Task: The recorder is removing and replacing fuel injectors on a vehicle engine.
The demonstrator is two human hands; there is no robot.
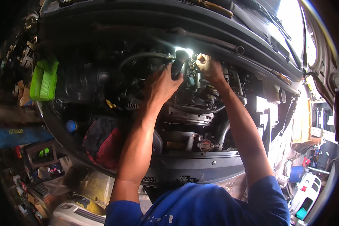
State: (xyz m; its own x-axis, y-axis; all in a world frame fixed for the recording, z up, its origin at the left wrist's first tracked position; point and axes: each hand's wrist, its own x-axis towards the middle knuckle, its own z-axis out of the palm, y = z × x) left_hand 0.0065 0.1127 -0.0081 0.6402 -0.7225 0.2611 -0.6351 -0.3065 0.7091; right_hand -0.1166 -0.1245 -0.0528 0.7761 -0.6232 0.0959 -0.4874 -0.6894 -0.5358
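Head view: left hand grip (162,83) wraps a black flashlight (178,63); just right of it, right hand grip (209,67) pinches a small metal fitting (194,60) deep in the engine bay (101,79).

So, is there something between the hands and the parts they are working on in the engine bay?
Nothing visible does. The left hand already grips the black flashlight, and the right hand touches the small fitting beside it.
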